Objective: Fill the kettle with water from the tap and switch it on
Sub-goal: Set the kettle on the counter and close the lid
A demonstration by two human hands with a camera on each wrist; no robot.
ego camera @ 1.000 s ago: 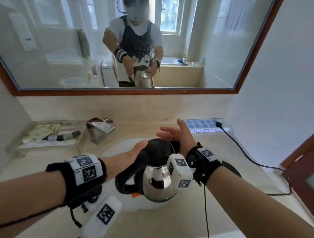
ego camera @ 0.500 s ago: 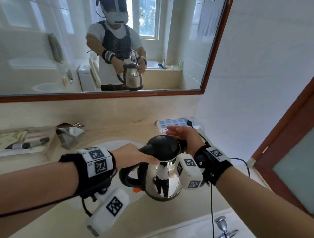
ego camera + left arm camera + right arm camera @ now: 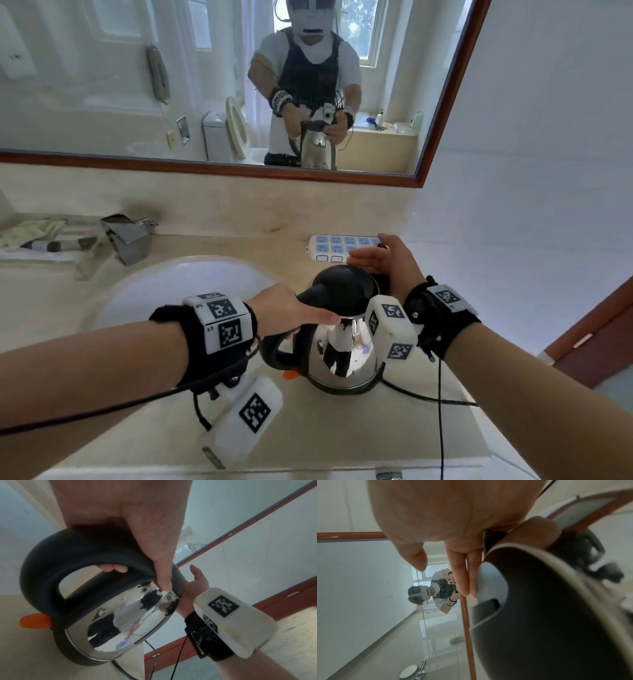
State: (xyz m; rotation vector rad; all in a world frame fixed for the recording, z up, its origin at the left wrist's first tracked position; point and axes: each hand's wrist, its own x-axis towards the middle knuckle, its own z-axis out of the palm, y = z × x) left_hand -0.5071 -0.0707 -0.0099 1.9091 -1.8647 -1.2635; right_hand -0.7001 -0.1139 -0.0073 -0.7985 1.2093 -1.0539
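We see the polished steel kettle with black plastic lid and handle (image 3: 342, 329) sitting on its black base on the beige counter (image 3: 342, 431), just right of the white basin (image 3: 178, 284), well apart from the chrome tap (image 3: 128, 240). Our left hand (image 3: 287, 313) wraps the black loop handle, fingers curled under, thumb on top. Our right hand (image 3: 387, 265) rests against the far side of the lid with straight fingers, gripping nothing. The orange switch (image 3: 34, 620) sticks out below the handle. We judge the steel body slippery and rigid, heavier once full, so carry by the handle and steady the lid.
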